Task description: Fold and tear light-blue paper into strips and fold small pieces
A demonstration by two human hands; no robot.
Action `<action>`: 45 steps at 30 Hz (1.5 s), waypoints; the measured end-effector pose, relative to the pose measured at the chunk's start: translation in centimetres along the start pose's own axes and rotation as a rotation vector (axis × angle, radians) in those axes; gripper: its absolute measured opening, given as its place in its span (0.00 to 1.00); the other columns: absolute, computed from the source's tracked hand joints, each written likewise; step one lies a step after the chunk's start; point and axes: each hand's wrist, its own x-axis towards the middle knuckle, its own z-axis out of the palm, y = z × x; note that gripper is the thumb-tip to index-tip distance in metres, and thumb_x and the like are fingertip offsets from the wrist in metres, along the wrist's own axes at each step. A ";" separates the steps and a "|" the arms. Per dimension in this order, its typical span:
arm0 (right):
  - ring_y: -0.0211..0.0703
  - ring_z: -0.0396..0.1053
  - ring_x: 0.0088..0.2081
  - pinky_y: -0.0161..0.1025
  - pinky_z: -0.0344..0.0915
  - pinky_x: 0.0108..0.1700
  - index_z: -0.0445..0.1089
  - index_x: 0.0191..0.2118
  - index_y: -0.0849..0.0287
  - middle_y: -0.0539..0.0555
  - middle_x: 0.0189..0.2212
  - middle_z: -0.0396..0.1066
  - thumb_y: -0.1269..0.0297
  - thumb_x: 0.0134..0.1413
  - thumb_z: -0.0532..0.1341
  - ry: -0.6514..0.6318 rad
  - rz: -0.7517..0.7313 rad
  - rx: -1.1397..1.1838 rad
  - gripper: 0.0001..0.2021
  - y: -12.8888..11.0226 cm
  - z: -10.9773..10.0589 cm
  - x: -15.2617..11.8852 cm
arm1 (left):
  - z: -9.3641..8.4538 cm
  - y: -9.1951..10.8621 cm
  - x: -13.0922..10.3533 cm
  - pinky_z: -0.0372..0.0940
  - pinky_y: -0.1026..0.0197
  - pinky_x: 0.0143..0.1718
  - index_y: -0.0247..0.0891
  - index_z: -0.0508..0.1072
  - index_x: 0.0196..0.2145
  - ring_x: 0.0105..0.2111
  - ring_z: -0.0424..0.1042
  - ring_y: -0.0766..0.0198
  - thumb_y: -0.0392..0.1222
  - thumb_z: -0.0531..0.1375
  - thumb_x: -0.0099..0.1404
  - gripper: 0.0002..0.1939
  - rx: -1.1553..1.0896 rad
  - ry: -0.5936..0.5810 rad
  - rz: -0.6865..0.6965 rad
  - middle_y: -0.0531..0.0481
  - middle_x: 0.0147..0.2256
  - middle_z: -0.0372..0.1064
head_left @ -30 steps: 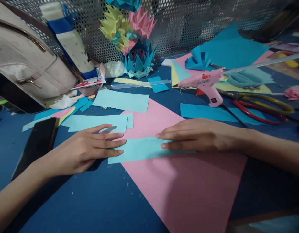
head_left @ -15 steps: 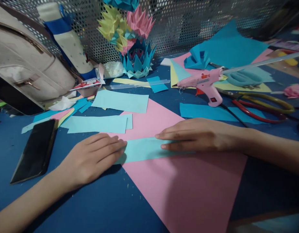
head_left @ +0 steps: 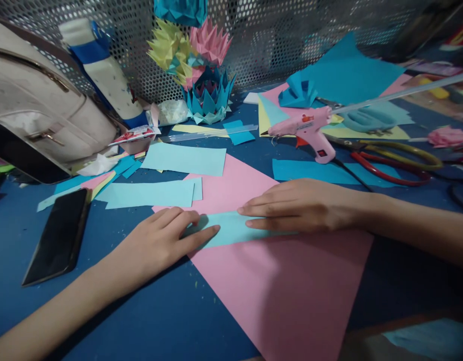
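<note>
A light blue paper strip (head_left: 224,231) lies crosswise on a large pink sheet (head_left: 306,286). My left hand (head_left: 167,233) rests at the strip's left end, one finger stretched along it and the others bent, apart from that finger. My right hand (head_left: 295,206) lies flat over the strip's right part, fingers straight and slightly spread, hiding that end. Behind my hands are more light blue strips: a pair overlapping (head_left: 152,194) and one farther back (head_left: 186,159). A darker blue strip (head_left: 302,170) lies beyond my right hand.
A pink glue gun (head_left: 310,128) with a clear stick, and pliers (head_left: 393,160) with red and yellow handles, lie at right. Paper flowers (head_left: 209,95) stand at the back. At left are a phone (head_left: 56,235), a pale bag (head_left: 58,105) and a white-and-blue bottle (head_left: 107,75).
My left hand's fingers have bent and one finger now reaches farther right along the strip. My right hand stays on the strip. The view has shifted slightly.
</note>
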 end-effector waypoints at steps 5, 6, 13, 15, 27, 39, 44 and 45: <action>0.43 0.72 0.49 0.39 0.67 0.50 0.73 0.51 0.57 0.56 0.49 0.74 0.60 0.67 0.51 0.075 -0.131 -0.174 0.16 0.1 0.0 -0.8 | 0.3 -0.1 -0.1 0.67 0.55 0.40 0.51 0.52 0.66 0.47 0.65 0.54 0.26 0.46 0.69 0.32 -0.001 -0.072 -0.003 0.42 0.49 0.63; 0.42 0.73 0.48 0.39 0.67 0.48 0.74 0.49 0.58 0.56 0.49 0.75 0.61 0.68 0.50 0.087 -0.147 -0.198 0.17 0.1 0.0 -0.9 | 0.3 -0.1 -0.1 0.67 0.54 0.41 0.51 0.50 0.66 0.47 0.65 0.54 0.27 0.46 0.69 0.32 -0.006 -0.078 0.000 0.42 0.49 0.62; 0.41 0.74 0.46 0.37 0.67 0.44 0.75 0.46 0.57 0.55 0.48 0.75 0.60 0.69 0.48 0.119 -0.182 -0.244 0.19 0.2 0.0 -0.8 | 0.2 -0.1 0.0 0.66 0.55 0.41 0.55 0.47 0.67 0.48 0.65 0.54 0.26 0.46 0.70 0.34 -0.025 -0.113 -0.006 0.42 0.49 0.60; 0.41 0.74 0.46 0.37 0.67 0.43 0.75 0.47 0.57 0.54 0.49 0.75 0.60 0.69 0.48 0.118 -0.180 -0.238 0.19 0.2 0.0 -0.9 | 0.2 -0.1 0.0 0.66 0.55 0.40 0.55 0.47 0.67 0.47 0.65 0.54 0.27 0.46 0.70 0.33 -0.024 -0.108 -0.009 0.43 0.49 0.60; 0.41 0.74 0.46 0.37 0.67 0.43 0.75 0.48 0.55 0.53 0.49 0.75 0.59 0.69 0.48 0.095 -0.143 -0.210 0.18 0.3 0.1 -0.9 | 0.3 -0.1 -0.1 0.68 0.55 0.38 0.58 0.43 0.67 0.48 0.64 0.52 0.27 0.49 0.69 0.37 -0.008 -0.148 -0.011 0.42 0.50 0.59; 0.40 0.74 0.47 0.35 0.68 0.43 0.75 0.46 0.56 0.54 0.46 0.76 0.61 0.67 0.52 0.172 -0.222 -0.203 0.14 0.9 0.3 -0.9 | 0.2 -0.1 -0.1 0.68 0.56 0.37 0.58 0.44 0.67 0.46 0.65 0.53 0.27 0.46 0.70 0.35 0.016 -0.158 -0.010 0.43 0.50 0.60; 0.40 0.74 0.45 0.35 0.68 0.42 0.74 0.45 0.58 0.56 0.44 0.77 0.61 0.66 0.55 0.196 -0.226 -0.183 0.12 0.7 -0.1 -0.9 | 0.2 0.0 -0.1 0.68 0.57 0.37 0.59 0.44 0.67 0.46 0.66 0.53 0.28 0.46 0.70 0.35 0.025 -0.153 -0.016 0.43 0.50 0.60; 0.40 0.74 0.44 0.35 0.68 0.41 0.74 0.44 0.59 0.56 0.43 0.77 0.61 0.66 0.54 0.184 -0.224 -0.176 0.12 0.6 -0.1 -0.9 | 0.2 0.0 -0.1 0.68 0.57 0.37 0.59 0.43 0.67 0.47 0.65 0.53 0.28 0.46 0.70 0.35 0.023 -0.155 -0.016 0.43 0.50 0.60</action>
